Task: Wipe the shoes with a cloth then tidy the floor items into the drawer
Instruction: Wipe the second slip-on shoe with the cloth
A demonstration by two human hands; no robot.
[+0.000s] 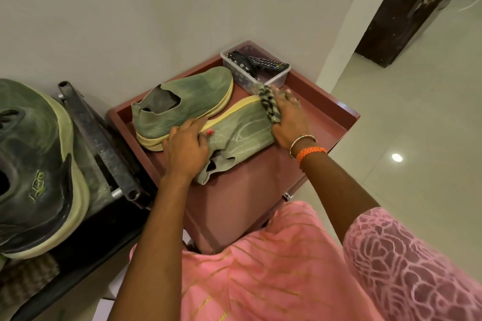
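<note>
Sitting at the far left on a dark rack, a larger green sneaker with a thick pale sole looks scuffed and dusty; it rests near a black metal bar and, judging by its overhang, could slide off if the rack is knocked. Further right, on the reddish-brown tabletop with its raised lip, a knit green slip-on shoe stands upright on a cream sole against the wall. Just in front of it the near shoe lies tipped on its side, soft mesh sagging at the collar. The left hand has its grip curled over the heel end, steadying it. If that hold loosens, the limp shoe may skid under the wiping pressure. The right hand presses a crumpled striped cloth on the toe, fingers wrapped round the fabric. A wide stroke here could bump the clear plastic box holding a remote.
</note>
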